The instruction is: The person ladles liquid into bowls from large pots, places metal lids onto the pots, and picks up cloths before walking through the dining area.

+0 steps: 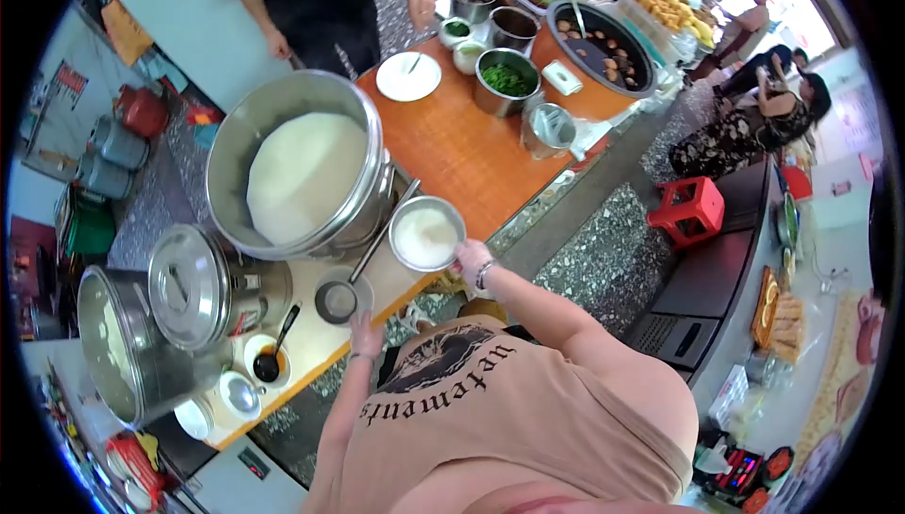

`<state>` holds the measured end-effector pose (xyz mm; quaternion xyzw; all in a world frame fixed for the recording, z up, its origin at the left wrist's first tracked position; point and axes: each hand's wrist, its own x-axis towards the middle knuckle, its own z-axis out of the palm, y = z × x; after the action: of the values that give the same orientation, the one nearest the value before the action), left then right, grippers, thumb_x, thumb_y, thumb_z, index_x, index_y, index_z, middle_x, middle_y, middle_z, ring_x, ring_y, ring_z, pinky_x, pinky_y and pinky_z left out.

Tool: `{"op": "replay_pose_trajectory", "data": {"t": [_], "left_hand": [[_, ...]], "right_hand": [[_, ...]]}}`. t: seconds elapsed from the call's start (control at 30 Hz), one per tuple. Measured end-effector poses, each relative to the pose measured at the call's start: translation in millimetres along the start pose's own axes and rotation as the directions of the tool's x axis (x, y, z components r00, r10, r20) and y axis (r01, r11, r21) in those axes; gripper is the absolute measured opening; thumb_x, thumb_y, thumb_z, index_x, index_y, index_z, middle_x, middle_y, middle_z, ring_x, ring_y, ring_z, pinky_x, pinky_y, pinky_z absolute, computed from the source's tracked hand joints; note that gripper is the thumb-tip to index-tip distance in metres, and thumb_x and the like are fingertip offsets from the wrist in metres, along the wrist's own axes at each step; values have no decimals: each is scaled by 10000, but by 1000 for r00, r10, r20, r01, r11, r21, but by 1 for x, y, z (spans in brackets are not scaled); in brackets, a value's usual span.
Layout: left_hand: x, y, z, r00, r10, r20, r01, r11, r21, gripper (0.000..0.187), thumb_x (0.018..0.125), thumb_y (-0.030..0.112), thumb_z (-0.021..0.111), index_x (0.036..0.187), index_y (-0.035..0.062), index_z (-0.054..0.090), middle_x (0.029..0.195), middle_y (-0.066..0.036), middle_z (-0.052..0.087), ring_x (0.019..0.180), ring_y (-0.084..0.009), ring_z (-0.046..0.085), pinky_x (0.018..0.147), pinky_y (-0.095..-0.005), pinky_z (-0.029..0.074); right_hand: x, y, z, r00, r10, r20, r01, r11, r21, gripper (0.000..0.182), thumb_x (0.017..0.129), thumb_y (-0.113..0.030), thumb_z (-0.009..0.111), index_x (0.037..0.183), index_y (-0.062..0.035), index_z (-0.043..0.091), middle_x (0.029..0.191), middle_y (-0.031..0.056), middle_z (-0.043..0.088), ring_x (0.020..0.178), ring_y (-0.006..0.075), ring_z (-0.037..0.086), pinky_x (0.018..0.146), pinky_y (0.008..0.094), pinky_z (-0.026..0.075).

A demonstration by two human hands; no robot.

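My right hand (474, 259) grips the rim of a metal bowl (427, 234) that holds a white liquid, beside the table's edge. Near the table's front edge my left hand (366, 335) has its fingers stretched out at the rim of a second bowl (365, 286); it does not appear to grip it. In that bowl rests a ladle (382, 236), its long handle slanting up and to the right. Behind both hands stands a large steel pot (222, 174) with a pale, milky content (306, 179).
Left are a lidded pot (189, 288), another steel pot (113, 354) and a dark ladle (283, 335) in a cup. Farther back are a white plate (408, 77), chopped greens (506, 80) and a cooker with eggs (603, 52). A person (302, 5) stands opposite; a red stool (686, 210) is right.
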<state>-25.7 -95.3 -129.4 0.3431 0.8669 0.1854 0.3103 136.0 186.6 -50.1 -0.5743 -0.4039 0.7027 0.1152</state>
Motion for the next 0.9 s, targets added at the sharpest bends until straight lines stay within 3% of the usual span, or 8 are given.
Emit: {"op": "replay_pose_trajectory", "data": {"t": [0.23,0.3,0.57,0.6,0.63,0.7,0.77,0.9], "left_hand": [[-7,-12,-8,999,-30,41,30,1000,-9,529,825,259,599,1307,78,478,1390,-293,325,1238,-445,407,1022,-453,381],[-5,-18,-10,994,-73,76,72,997,26,527,826,268,598,1310,95,483,1396,-278,326,1242,-438,408,1030,-452,372],[-5,-47,-3,983,-149,105,149,989,6,486,860,263,532,1318,108,482,1397,-285,325,1254,-440,370,1071,-433,330],[-5,-45,-6,985,-127,118,124,992,39,482,861,249,526,1313,85,482,1379,-295,346,1249,-443,372,1078,-426,320],[-7,-41,-8,985,-107,135,98,993,71,478,863,235,521,1307,63,483,1360,-305,367,1243,-447,373,1085,-419,310],[-12,0,-42,960,-66,271,-6,967,255,489,848,206,526,1293,10,481,1328,-304,416,1246,-438,371,1090,-407,299],[0,-3,-27,988,-123,92,126,992,-29,506,826,188,540,1288,-11,482,1339,-283,425,1260,-425,365,1086,-409,301],[44,27,-27,985,172,-18,-173,982,-76,517,831,215,551,1298,5,476,1368,-270,390,1267,-417,372,1079,-418,310]], "right_hand": [[9,9,5,999,26,22,-25,997,-76,175,900,-136,494,861,11,583,712,101,611,554,175,570,493,315,485],[13,14,6,999,39,27,-41,997,59,178,895,-137,498,859,16,582,714,101,610,559,178,572,500,313,486],[5,-8,-5,989,-142,49,150,945,-291,240,914,-168,474,805,-1,607,685,76,622,573,159,579,532,296,493],[15,-1,-9,982,-185,34,187,953,-237,222,825,-150,487,776,22,618,603,126,614,536,199,582,520,335,479],[34,3,-13,989,-145,32,148,958,-245,242,841,-153,466,769,21,618,604,128,615,540,199,586,525,319,478],[20,-19,-13,990,-143,6,143,989,-44,204,859,-94,450,800,26,604,645,127,616,521,192,562,480,310,454],[42,-13,-22,988,-149,45,142,980,139,163,877,-85,450,835,16,572,661,118,602,503,185,542,458,311,442],[36,-39,-26,990,-134,-31,136,988,74,164,878,-96,455,831,11,569,671,113,604,510,177,548,443,294,436]]}}
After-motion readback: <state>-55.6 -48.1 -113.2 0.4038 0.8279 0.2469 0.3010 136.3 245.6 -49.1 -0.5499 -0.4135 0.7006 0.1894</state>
